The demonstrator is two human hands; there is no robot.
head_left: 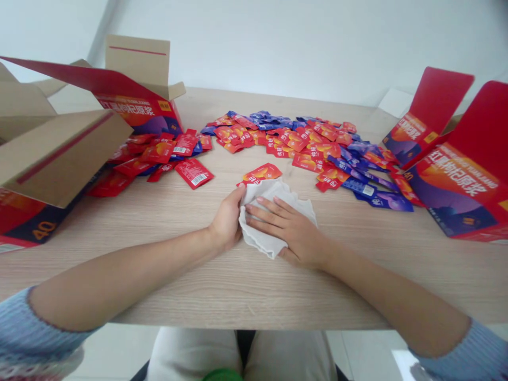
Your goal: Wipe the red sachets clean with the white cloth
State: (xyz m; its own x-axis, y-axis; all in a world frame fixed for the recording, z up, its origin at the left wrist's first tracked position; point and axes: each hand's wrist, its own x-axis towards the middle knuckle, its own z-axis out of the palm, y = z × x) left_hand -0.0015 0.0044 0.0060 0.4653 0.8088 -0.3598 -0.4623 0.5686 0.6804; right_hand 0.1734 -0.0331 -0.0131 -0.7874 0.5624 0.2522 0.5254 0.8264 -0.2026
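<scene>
A crumpled white cloth or paper wipe (264, 241) is spread under my right hand (291, 227). That hand lies flat on it, fingers stretched out toward the left. My left hand (228, 217) pinches the left edge of the wipe, thumb up; its other fingers are mostly hidden. Just beyond the wipe a red and orange sachet (264, 172) shows, partly covered by it and close to my left thumb. Whether the left hand also touches this sachet, I cannot tell.
Red sachets (159, 151) are heaped at the left beside open cartons (138, 114). A wide pile of red and blue sachets (309, 140) curves from the back to the right. Two open red cartons (464, 185) stand at the right. The wooden table's (246, 301) front edge is near my lap.
</scene>
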